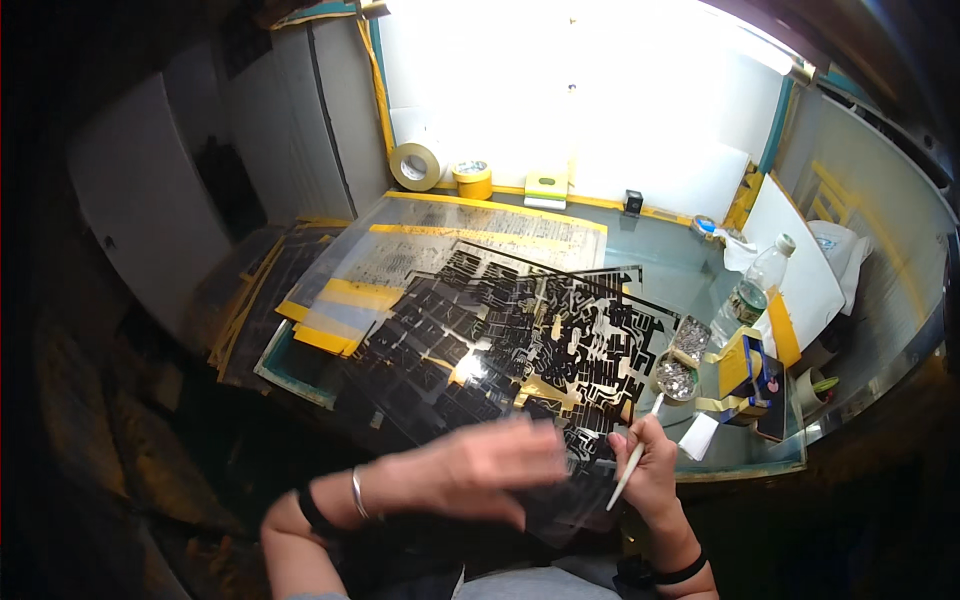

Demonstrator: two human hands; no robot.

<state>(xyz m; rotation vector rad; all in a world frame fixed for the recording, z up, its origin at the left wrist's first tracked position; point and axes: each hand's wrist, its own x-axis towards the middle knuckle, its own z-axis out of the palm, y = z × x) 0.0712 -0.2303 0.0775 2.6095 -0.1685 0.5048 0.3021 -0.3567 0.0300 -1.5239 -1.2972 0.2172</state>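
Note:
My left hand (490, 462), a little smeared by motion, is over the near part of a sheet with black line patterns (420, 330). Its fingers are stretched out, the thumb is apart, and it holds nothing. My right hand (650, 460) is closed around a slim pale stick (627, 478), possibly a brush; its upper end points at a small round dish (677, 378) with silvery contents. I cannot tell whether the tip touches the dish. The patterned sheet lies tilted across a glass-topped table (650, 245), and bright reflections show on it.
Behind the dish is a second small container (690, 340). A plastic bottle (750, 295) and a blue-and-yellow box (740, 375) stand at the right. Tape rolls (415, 166) and a yellow tub (472, 182) line the back. More taped sheets (270, 290) are at the left.

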